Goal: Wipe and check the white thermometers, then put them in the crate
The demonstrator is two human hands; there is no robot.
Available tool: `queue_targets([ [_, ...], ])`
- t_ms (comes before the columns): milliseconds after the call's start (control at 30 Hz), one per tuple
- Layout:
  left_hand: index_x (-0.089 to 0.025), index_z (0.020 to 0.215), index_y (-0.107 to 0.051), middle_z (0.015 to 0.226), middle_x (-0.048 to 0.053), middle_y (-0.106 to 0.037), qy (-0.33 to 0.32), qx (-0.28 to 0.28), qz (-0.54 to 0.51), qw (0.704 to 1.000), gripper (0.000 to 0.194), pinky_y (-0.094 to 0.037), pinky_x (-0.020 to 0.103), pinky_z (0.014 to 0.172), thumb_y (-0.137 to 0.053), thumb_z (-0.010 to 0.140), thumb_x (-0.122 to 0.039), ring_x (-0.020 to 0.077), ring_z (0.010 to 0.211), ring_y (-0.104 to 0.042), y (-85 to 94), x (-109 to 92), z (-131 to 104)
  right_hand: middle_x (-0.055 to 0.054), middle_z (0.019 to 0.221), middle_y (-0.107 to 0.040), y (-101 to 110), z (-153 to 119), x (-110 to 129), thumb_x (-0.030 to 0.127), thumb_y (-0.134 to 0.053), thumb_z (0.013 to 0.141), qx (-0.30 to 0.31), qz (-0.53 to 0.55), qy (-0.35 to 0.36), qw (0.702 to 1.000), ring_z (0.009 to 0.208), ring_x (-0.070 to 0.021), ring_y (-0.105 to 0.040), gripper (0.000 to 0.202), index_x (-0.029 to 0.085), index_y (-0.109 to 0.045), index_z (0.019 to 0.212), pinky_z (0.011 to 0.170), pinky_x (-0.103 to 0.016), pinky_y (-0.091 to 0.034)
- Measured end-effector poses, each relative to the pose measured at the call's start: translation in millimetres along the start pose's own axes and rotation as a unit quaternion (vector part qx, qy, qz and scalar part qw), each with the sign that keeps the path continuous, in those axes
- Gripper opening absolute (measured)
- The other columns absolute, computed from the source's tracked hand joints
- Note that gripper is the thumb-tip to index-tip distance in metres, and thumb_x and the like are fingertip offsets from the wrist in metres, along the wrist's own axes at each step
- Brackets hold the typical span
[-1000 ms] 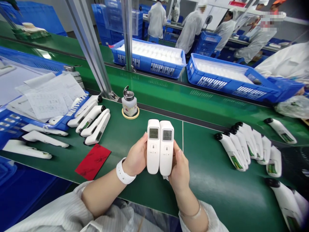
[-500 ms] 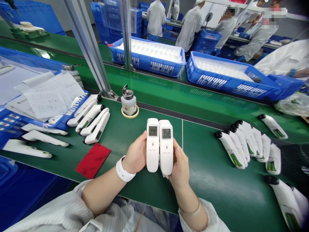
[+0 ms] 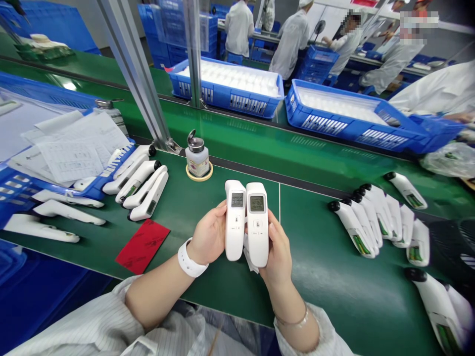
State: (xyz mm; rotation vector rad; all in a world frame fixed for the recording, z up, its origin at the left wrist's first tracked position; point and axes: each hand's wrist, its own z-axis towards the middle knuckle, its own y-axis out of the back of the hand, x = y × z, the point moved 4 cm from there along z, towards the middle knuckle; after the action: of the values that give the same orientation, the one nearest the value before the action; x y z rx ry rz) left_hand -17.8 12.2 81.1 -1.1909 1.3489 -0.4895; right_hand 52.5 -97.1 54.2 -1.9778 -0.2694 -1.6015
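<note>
Thermometers [image 3: 235, 232], likely light, rigid and slippery, are best gripped by their handles; both are held nearer than the bottle [image 3: 198, 159], one clamped in each hand, left [image 3: 211, 235] and right [image 3: 277, 252].

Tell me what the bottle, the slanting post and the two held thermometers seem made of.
Bottle: smooth, pale plastic or glass; its lid shines like metal.
Slanting post: likely aluminium, satin grey with long grooves.
Left thermometer and right thermometer: apparently satin plastic, white with moulded curves.
</note>
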Motion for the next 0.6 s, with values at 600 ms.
queue_targets([
  [600, -0.021, 0.121, -0.047, 0.120, 0.011, -0.059, -0.043, 0.020, 0.152, 0.987, 0.048, -0.044, 0.037, 0.091, -0.065, 0.077, -0.021, 0.0264, 0.109, -0.056, -0.5, 5, -3, -0.010, 0.126, -0.047, -12, -4, 1, 0.029, -0.063, 0.077, 0.069, -0.089, 0.105, 0.988, 0.105, -0.0224, -0.055, 0.063, 0.031, -0.033, 0.133, 0.076, -0.036, -0.055],
])
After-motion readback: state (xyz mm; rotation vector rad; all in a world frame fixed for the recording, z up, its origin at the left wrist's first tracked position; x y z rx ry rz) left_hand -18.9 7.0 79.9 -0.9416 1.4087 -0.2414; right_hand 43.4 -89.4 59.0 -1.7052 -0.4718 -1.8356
